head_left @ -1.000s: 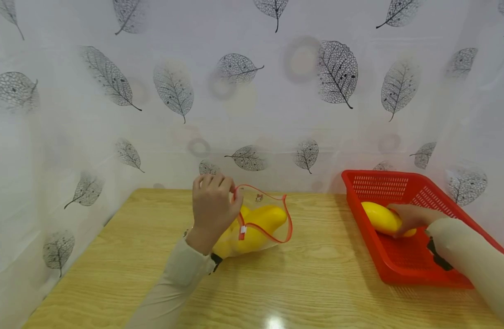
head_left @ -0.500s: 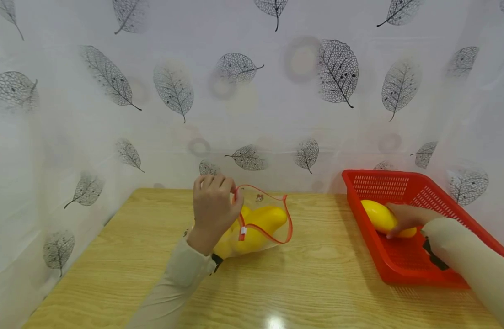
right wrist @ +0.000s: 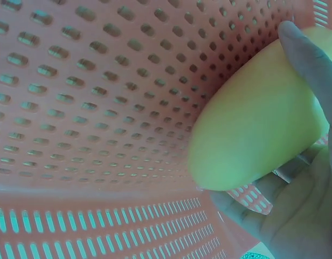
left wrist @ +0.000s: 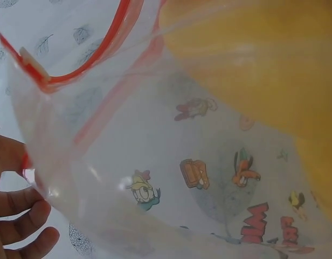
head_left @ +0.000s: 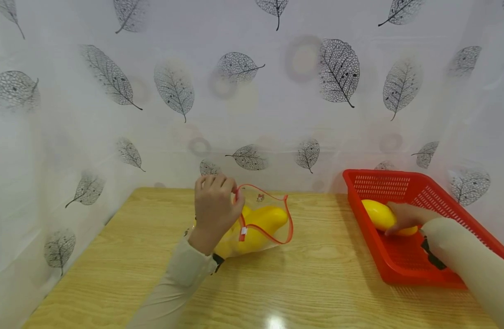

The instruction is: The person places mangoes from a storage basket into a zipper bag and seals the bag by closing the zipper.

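My left hand (head_left: 215, 208) pinches the rim of a clear zip bag (head_left: 291, 224) with red edging and cartoon prints, holding its mouth open. Several yellow mangoes (head_left: 268, 218) lie inside the bag on the table, partly hidden by my hand. In the left wrist view, curled fingers (left wrist: 26, 221) are at the bag's edge. On the right, my right hand (head_left: 408, 217) grips a yellow mango (head_left: 377, 214) in the red basket. From the right wrist, the thumb (right wrist: 309, 56) lies over that mango (right wrist: 257, 118) and the other fingers reach under it.
The red perforated basket (head_left: 385, 267) stands at the table's right side, its walls rising around my right hand. A wooden table (head_left: 318, 292) lies between basket and bag. Behind hangs a white curtain (head_left: 268, 114) with leaf prints.
In the basket, my right hand has shifted slightly left, its fingers settling further round the mango, which has tilted a little. The left hand and the bag look unchanged.
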The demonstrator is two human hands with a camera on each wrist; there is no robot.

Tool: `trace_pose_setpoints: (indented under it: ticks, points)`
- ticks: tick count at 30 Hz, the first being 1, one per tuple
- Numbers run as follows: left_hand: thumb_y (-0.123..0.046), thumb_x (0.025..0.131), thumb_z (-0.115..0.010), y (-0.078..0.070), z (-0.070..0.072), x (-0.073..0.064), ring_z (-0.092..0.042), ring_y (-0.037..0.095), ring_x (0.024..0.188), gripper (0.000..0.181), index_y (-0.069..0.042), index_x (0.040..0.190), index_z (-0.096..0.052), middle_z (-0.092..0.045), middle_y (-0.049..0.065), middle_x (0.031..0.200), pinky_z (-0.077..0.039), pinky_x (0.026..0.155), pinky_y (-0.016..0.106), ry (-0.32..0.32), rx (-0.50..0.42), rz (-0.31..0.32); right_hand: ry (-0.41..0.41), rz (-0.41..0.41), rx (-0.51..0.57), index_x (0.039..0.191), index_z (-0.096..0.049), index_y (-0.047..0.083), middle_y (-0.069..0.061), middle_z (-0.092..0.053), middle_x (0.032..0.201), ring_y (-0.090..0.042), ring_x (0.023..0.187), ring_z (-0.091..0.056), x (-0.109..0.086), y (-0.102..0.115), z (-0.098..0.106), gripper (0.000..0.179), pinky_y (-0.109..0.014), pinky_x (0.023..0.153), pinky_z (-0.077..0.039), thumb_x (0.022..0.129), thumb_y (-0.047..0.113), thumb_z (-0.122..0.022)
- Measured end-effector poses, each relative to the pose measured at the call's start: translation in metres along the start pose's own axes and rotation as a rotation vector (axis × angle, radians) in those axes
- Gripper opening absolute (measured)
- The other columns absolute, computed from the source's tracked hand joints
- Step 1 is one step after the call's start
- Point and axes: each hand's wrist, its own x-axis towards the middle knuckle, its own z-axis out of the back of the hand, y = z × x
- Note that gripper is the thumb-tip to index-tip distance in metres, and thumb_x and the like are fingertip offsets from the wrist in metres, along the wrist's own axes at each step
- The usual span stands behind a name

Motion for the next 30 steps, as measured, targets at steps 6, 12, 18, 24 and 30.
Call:
trace_pose_setpoints:
  ticks: [6,12,18,24,30]
  points:
    - [-0.015,0.075,-0.068,0.0,-0.001,0.0,-0.057,0.027,0.075,0.019,-0.009,0.065,-0.055,-0.06,0.006,0.069,-0.045,0.086,0.045,0.002,-0.004,0.006,-0.034,-0.018,-0.002,0.116,-0.044,-0.008,-0.013,-0.059,0.096,-0.024,0.082,-0.054,-0.004,0.0,0.008,0.09,-0.05,0.08,-0.049,0.059,0.053,-0.08]
    - [-0.016,0.075,-0.069,-0.002,0.0,-0.001,-0.057,0.028,0.077,0.019,-0.009,0.065,-0.055,-0.062,0.007,0.071,-0.045,0.087,0.045,0.004,0.004,0.007,-0.07,-0.01,0.026,0.115,-0.046,-0.006,-0.012,-0.06,0.096,-0.021,0.081,-0.054,-0.01,-0.003,0.011,0.09,-0.048,0.078,-0.051,0.058,0.054,-0.08]
    - [-0.017,0.075,-0.069,-0.002,-0.001,-0.001,-0.057,0.028,0.077,0.019,-0.009,0.065,-0.055,-0.062,0.007,0.072,-0.045,0.087,0.044,0.005,0.004,0.005,-0.141,0.028,0.0,0.119,-0.044,-0.009,-0.016,-0.061,0.099,-0.024,0.083,-0.055,-0.011,-0.013,0.013,0.092,-0.052,0.079,-0.05,0.061,0.053,-0.079]
    - [-0.017,0.076,-0.069,-0.003,-0.001,-0.001,-0.058,0.027,0.077,0.02,-0.009,0.065,-0.055,-0.062,0.007,0.072,-0.045,0.086,0.044,0.005,0.009,0.008,-0.235,0.041,-0.032,0.119,-0.045,-0.009,-0.016,-0.061,0.097,-0.024,0.08,-0.055,-0.015,-0.014,0.017,0.088,-0.05,0.073,-0.05,0.064,0.051,-0.078]
    - [-0.017,0.075,-0.07,-0.003,-0.001,-0.003,-0.058,0.027,0.078,0.02,-0.009,0.065,-0.055,-0.061,0.007,0.071,-0.044,0.086,0.044,-0.001,0.001,0.008,-0.273,0.04,-0.011,0.119,-0.041,-0.007,-0.014,-0.059,0.095,-0.022,0.079,-0.053,-0.022,-0.013,0.023,0.089,-0.045,0.071,-0.05,0.064,0.052,-0.078]
